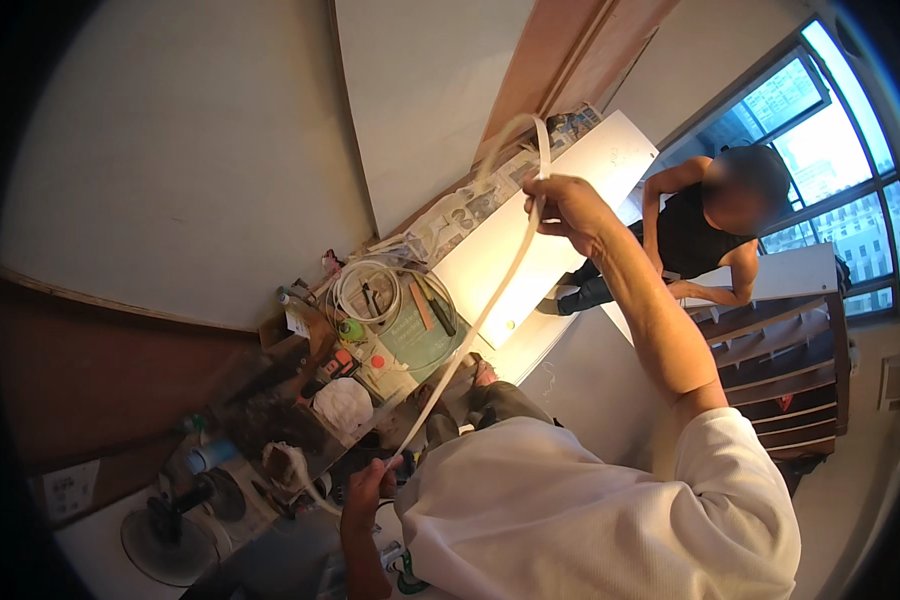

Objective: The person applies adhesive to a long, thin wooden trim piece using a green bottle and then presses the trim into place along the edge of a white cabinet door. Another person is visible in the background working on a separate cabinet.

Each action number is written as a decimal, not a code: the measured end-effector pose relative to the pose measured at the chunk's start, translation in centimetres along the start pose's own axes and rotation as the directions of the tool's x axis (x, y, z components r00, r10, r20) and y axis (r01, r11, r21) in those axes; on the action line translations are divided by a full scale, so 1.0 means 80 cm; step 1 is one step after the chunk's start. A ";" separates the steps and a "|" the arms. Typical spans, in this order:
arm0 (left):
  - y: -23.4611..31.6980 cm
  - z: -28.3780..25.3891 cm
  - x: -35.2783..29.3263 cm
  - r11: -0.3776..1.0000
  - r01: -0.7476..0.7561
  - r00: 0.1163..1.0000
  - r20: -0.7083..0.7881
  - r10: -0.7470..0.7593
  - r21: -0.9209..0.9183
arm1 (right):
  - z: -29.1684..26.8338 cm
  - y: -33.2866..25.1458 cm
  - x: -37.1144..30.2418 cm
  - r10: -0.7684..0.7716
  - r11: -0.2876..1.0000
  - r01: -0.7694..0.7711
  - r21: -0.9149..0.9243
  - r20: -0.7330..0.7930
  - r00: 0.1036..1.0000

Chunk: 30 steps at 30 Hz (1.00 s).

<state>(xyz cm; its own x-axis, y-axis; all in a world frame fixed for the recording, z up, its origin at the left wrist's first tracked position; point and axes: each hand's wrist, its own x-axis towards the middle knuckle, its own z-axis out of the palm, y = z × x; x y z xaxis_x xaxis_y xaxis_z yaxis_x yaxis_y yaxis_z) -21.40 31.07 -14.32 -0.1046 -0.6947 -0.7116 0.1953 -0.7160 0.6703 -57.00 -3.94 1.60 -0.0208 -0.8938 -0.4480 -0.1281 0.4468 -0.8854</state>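
Observation:
A long, pale, flexible strip (458,356), which looks like edge banding, runs slantwise between my two hands. My right hand (567,208), stretched far forward, pinches it near the white board. Above that hand the strip bends over in a loop, partly blurred. Low at the left, my left hand (368,484) is closed on the strip's lower stretch, and a pale length trails off to its left. Beneath the strip lies the long white board (485,262). A coil of similar strip (342,292) rests left of it, by a greenish round-edged sheet (410,342).
A person in a black top (705,235) leans beyond my right arm. Near them stands a dark slatted shelf unit (785,365). Tools and a white cloth (343,404) clutter the left side. Round dark discs (170,535) stand at lower left. Large panels (180,170) rise behind.

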 end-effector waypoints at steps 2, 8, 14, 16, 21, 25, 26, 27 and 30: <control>-0.023 0.001 0.019 0.999 -0.006 0.999 -0.031 0.008 0.048 | -0.022 0.043 0.033 0.064 0.998 -0.064 -0.017 -0.005 0.998; -0.017 0.041 0.048 0.978 0.020 0.973 -0.230 0.028 0.205 | -0.068 0.155 0.118 0.283 0.958 -0.287 0.000 -0.168 0.944; 0.041 0.106 0.127 0.875 -0.027 0.950 -0.260 0.173 0.484 | -0.129 0.253 0.213 0.296 0.950 -0.259 0.177 -0.235 0.926; 0.070 0.127 0.165 0.843 -0.102 0.937 -0.234 0.260 0.528 | -0.152 0.284 0.251 0.294 0.943 -0.231 0.241 -0.272 0.916; 0.110 0.155 0.291 0.734 -0.206 0.924 -0.118 0.363 0.647 | -0.202 0.384 0.332 0.306 0.951 -0.303 0.051 -0.267 0.914; 0.072 0.171 0.404 0.760 -0.193 0.935 -0.119 0.335 0.621 | -0.177 0.452 0.319 0.380 0.924 -0.348 0.158 -0.288 0.879; 0.054 0.174 0.428 0.764 -0.171 0.936 -0.139 0.323 0.622 | -0.167 0.480 0.300 0.368 0.926 -0.325 0.190 -0.282 0.886; 0.042 0.182 0.448 0.760 -0.164 0.940 -0.135 0.314 0.629 | -0.179 0.545 0.280 0.261 0.958 -0.281 -0.059 -0.228 0.938; -0.011 0.192 0.474 0.667 -0.028 0.938 -0.211 0.275 0.745 | -0.128 0.617 0.162 0.257 0.809 -0.336 -0.482 -0.224 0.940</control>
<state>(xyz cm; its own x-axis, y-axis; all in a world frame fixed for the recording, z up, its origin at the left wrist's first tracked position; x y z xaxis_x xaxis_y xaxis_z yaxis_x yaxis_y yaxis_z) -40.51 4.30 -38.66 0.1611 -0.8342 -0.5275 -0.5930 -0.5090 0.6239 -73.76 6.11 -46.69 -0.2744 -0.7340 -0.6212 -0.5747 0.6431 -0.5061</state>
